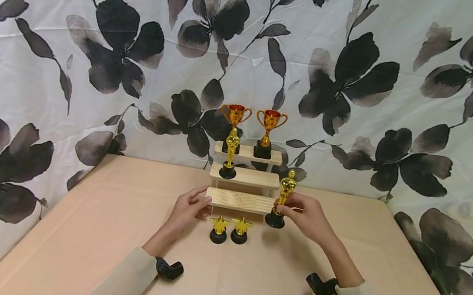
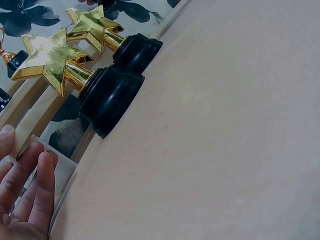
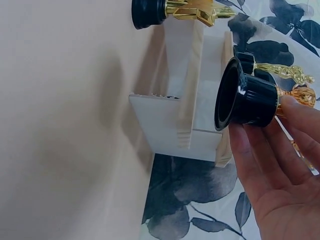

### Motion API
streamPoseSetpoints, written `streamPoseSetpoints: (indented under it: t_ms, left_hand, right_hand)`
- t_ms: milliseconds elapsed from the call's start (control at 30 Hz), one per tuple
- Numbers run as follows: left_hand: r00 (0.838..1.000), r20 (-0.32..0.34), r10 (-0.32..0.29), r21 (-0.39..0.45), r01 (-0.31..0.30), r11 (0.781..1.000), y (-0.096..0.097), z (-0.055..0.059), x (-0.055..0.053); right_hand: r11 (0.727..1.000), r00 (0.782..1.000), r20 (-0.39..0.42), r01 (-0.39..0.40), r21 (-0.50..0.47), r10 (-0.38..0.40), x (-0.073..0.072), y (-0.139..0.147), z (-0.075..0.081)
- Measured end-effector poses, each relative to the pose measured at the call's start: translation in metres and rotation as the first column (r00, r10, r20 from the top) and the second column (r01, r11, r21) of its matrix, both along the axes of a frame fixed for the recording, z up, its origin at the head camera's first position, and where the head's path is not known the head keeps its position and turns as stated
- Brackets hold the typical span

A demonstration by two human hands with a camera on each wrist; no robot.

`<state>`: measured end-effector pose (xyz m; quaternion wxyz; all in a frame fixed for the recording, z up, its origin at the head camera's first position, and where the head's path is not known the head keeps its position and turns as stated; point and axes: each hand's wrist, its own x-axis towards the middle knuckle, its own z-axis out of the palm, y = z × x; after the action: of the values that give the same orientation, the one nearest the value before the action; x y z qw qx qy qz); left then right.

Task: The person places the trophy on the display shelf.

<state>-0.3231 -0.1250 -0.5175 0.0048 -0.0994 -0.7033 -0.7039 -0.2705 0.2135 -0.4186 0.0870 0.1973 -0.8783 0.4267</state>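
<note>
A three-step display stand (image 1: 240,200) has wooden treads and pale side panels. My left hand (image 1: 187,207) holds the left end of its lowest step, thumb and fingers (image 2: 44,187) about the board's corner. To the right of that step, my right hand (image 1: 306,216) pinches a gold figurine trophy (image 1: 287,188) with a black base; the base (image 3: 250,97) is raised, its hollow underside showing in the right wrist view. A matching figurine trophy (image 1: 230,152) stands at the left of the middle step. Two cup trophies (image 1: 271,122) with red-orange bowls stand on the top step.
Two gold star trophies (image 1: 219,227) on black bases stand side by side on the table (image 1: 239,285), before the stand. A white cloth (image 1: 283,22) with dark flowers hangs behind the table. Each wrist wears a black device (image 1: 170,269).
</note>
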Motion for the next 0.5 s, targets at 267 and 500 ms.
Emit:
streamPoseSetpoints:
  t_ms: [267, 500]
  left_hand:
    - [1.000, 0.011, -0.004, 0.006, 0.004, 1.000, 0.000, 0.001, -0.001]
    - [1.000, 0.013, 0.008, 0.002, -0.008, 1.000, -0.001, 0.002, 0.000]
  right_hand:
    - [1.000, 1.000, -0.011, -0.021, -0.014, 0.021, -0.006, -0.004, 0.008]
    - [1.000, 1.000, -0.023, -0.015, 0.001, 0.015, -0.015, -0.006, 0.015]
